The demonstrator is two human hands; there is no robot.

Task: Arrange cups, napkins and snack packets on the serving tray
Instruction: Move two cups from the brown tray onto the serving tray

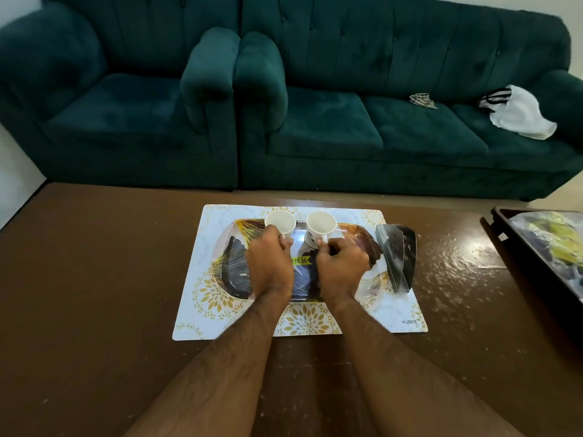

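A patterned serving tray (pixel 232 263) with gold and black leaf motifs lies on a white and gold placemat (pixel 202 313). Two white cups stand at the tray's far side. My left hand (pixel 269 263) grips the left cup (pixel 280 223) near its base. My right hand (pixel 342 263) holds the right cup (pixel 321 224) by its handle. This cup sits over a white napkin (pixel 310 240). A dark shiny snack packet (pixel 397 257) rests at the tray's right end, partly on the placemat.
The placemat lies on a brown wooden table (pixel 94 294). A dark tray (pixel 542 247) holding plastic-wrapped items sits at the table's right edge. Behind the table stand green sofas (pixel 331 121) with a white bag (pixel 517 113) on the seat.
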